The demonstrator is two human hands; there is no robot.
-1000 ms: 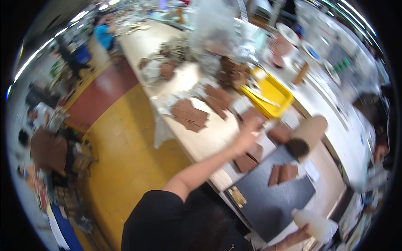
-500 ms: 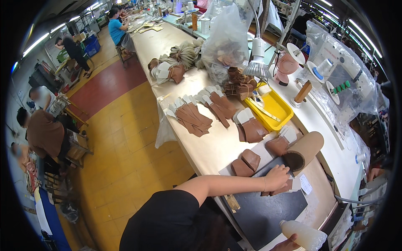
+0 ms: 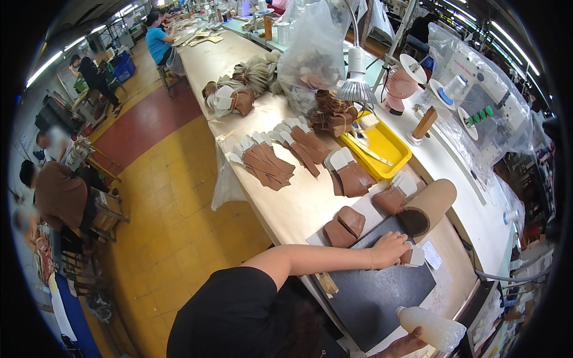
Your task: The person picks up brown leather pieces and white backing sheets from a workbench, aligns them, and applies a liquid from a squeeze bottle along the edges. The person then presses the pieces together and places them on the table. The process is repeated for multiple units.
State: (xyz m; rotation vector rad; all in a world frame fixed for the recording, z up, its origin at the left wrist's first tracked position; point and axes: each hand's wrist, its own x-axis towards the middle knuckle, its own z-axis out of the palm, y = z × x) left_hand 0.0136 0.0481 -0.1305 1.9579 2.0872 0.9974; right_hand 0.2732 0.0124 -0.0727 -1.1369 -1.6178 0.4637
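Observation:
My left hand (image 3: 391, 249) is closed over a few brown leather pieces (image 3: 412, 256) with pale ends, beside the dark board (image 3: 382, 298); its fingertips are partly hidden. Low in the view, my right hand (image 3: 407, 344) grips a translucent whitish plastic bottle (image 3: 433, 328), which lies tilted over the board's near edge. Just beyond my left hand rests a cardboard tube (image 3: 436, 206). Two brown leather pieces (image 3: 345, 227) sit left of it, and another brown stack with pale ends (image 3: 391, 200) touches the tube's far side.
Fanned brown strips (image 3: 265, 164) and a yellow tray (image 3: 388, 149) lie farther up the table. A lamp (image 3: 356, 83) hangs over a tied brown bundle. At right stand a pink fan (image 3: 399, 86) and a plastic-covered machine (image 3: 477, 83). Other people sit along the table and at left.
My left hand has shifted slightly, and the leather pieces under it now show less brown. The bottle stays in my right hand. The whole view has moved a little.

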